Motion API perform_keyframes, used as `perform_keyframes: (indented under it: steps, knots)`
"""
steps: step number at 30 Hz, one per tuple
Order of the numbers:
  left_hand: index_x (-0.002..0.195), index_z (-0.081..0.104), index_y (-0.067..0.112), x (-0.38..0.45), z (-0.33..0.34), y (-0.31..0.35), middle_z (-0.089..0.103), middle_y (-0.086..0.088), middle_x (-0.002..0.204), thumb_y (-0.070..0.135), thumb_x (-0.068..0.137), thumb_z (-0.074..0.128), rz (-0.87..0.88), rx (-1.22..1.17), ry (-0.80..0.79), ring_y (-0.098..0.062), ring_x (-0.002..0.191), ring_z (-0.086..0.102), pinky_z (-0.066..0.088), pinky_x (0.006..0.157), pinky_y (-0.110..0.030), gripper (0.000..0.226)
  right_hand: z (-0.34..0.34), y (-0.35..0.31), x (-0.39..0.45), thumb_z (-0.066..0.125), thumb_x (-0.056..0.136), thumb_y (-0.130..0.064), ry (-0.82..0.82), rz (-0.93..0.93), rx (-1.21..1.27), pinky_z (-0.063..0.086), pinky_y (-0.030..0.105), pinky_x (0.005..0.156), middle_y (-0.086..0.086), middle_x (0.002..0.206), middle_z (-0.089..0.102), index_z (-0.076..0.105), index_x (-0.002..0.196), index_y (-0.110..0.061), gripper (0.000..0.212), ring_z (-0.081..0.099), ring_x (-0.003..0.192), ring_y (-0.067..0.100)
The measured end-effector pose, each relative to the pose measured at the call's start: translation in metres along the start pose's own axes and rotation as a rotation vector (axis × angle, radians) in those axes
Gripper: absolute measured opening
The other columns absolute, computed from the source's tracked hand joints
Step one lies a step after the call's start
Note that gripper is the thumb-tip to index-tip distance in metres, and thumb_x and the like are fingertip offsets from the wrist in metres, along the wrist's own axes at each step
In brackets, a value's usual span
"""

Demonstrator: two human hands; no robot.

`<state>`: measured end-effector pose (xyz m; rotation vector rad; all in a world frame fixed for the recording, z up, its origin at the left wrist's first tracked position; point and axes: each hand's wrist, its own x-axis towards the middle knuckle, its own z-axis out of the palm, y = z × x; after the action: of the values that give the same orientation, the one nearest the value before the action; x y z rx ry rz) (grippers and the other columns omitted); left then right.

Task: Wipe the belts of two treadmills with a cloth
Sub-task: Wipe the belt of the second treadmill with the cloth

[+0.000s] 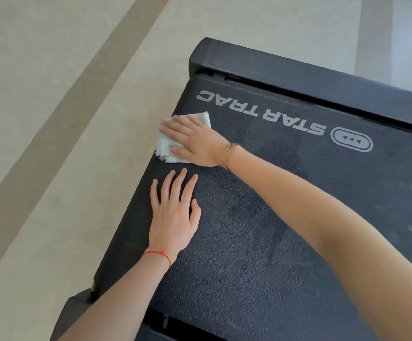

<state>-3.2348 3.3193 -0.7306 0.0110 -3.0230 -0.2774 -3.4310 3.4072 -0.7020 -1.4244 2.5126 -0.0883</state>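
A black textured treadmill belt (286,217) with grey STAR TRAC lettering fills the middle of the head view. A white cloth (169,146) lies at the belt's left end edge. My right hand (195,141) presses flat on the cloth with straight fingers and wears a gold bracelet. My left hand (174,215) rests flat on the bare belt just below the cloth, fingers spread, with a red string at the wrist. Damp streaks show on the belt to the right of the hands.
A black side rail (310,72) runs along the belt's far edge, and another black rail piece (77,313) sits at the lower left. Pale floor (52,119) with a darker stripe surrounds the treadmill.
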Motion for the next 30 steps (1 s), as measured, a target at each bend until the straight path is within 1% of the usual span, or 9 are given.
perform_keyframes:
  steps: [2, 5, 7, 13, 16, 21, 24, 26, 30]
  knots:
    - [0.147, 0.046, 0.021, 0.000, -0.002, 0.000, 0.043, -0.006, 0.154, 0.031, 0.097, 0.036, 0.002, -0.002, -0.011, -0.031, 0.144, 0.036, 0.022, 0.119, -0.061, 0.052, -0.008, 0.023, 0.004, 0.023, 0.106, -0.047, 0.023, 0.066, -0.022, -0.006, 0.040, 0.121, 0.001, 0.166, 0.006, 0.007, 0.158, -0.023, 0.059, 0.001, 0.153, 0.022]
    - [0.146, 0.046, 0.022, 0.001, -0.004, 0.000, 0.044, -0.006, 0.154, 0.033, 0.098, 0.033, -0.007, -0.012, -0.026, -0.030, 0.144, 0.037, 0.023, 0.119, -0.061, 0.052, -0.022, 0.072, 0.000, 0.019, 0.106, -0.045, 0.081, 0.434, 0.050, -0.005, 0.043, 0.122, 0.004, 0.166, -0.002, 0.002, 0.159, -0.019, 0.061, -0.003, 0.153, 0.026]
    - [0.146, 0.046, 0.022, 0.002, -0.005, 0.000, 0.044, -0.006, 0.154, 0.034, 0.098, 0.032, -0.009, -0.016, -0.031, -0.030, 0.144, 0.037, 0.023, 0.119, -0.061, 0.052, -0.021, 0.079, -0.003, 0.019, 0.106, -0.044, 0.114, 0.561, 0.088, -0.005, 0.045, 0.123, 0.004, 0.166, -0.003, 0.001, 0.159, -0.018, 0.061, -0.004, 0.153, 0.026]
    - [0.146, 0.046, 0.021, 0.001, -0.002, 0.000, 0.043, -0.006, 0.154, 0.031, 0.097, 0.036, -0.001, -0.002, -0.005, -0.030, 0.144, 0.036, 0.022, 0.119, -0.060, 0.052, 0.017, 0.006, -0.045, 0.019, 0.105, -0.046, 0.152, 0.313, 0.076, -0.004, 0.045, 0.124, 0.001, 0.166, 0.005, 0.007, 0.159, -0.021, 0.061, -0.001, 0.153, 0.024]
    - [0.146, 0.046, 0.021, 0.001, -0.001, -0.001, 0.043, -0.006, 0.154, 0.031, 0.097, 0.036, 0.001, 0.001, -0.002, -0.030, 0.144, 0.036, 0.022, 0.119, -0.060, 0.051, 0.022, 0.012, -0.074, 0.020, 0.104, -0.050, 0.117, 0.240, 0.044, -0.002, 0.042, 0.123, -0.003, 0.166, 0.008, 0.008, 0.159, -0.025, 0.061, 0.003, 0.152, 0.021]
    - [0.146, 0.046, 0.022, 0.001, -0.001, -0.001, 0.043, -0.006, 0.154, 0.034, 0.098, 0.033, -0.007, -0.008, -0.004, -0.030, 0.144, 0.036, 0.022, 0.120, -0.060, 0.051, 0.002, 0.095, -0.080, 0.018, 0.105, -0.048, 0.181, 0.668, 0.110, -0.005, 0.046, 0.123, 0.001, 0.166, -0.001, 0.003, 0.159, -0.024, 0.061, -0.003, 0.153, 0.026]
    - [0.145, 0.046, 0.023, 0.001, 0.000, -0.001, 0.043, -0.006, 0.154, 0.035, 0.098, 0.031, -0.011, -0.011, -0.007, -0.029, 0.144, 0.036, 0.021, 0.120, -0.060, 0.051, -0.003, 0.093, -0.068, 0.017, 0.105, -0.044, 0.193, 0.798, 0.168, -0.006, 0.048, 0.123, 0.001, 0.166, -0.003, 0.003, 0.159, -0.020, 0.060, -0.006, 0.153, 0.027]
    - [0.145, 0.046, 0.022, 0.000, 0.001, -0.001, 0.043, -0.006, 0.154, 0.034, 0.098, 0.031, -0.009, -0.013, 0.001, -0.030, 0.144, 0.036, 0.021, 0.120, -0.060, 0.051, 0.005, 0.062, -0.067, 0.017, 0.106, -0.041, 0.205, 0.750, 0.180, -0.006, 0.048, 0.123, 0.001, 0.166, -0.003, 0.003, 0.159, -0.018, 0.059, -0.005, 0.153, 0.027]
    - [0.145, 0.047, 0.021, 0.000, 0.001, -0.002, 0.042, -0.006, 0.154, 0.032, 0.098, 0.033, -0.006, -0.019, 0.011, -0.029, 0.144, 0.036, 0.022, 0.119, -0.060, 0.050, 0.033, -0.020, -0.107, 0.016, 0.106, -0.042, 0.187, 0.460, 0.083, -0.001, 0.045, 0.124, -0.001, 0.166, 0.005, 0.008, 0.159, -0.020, 0.058, 0.001, 0.153, 0.023]
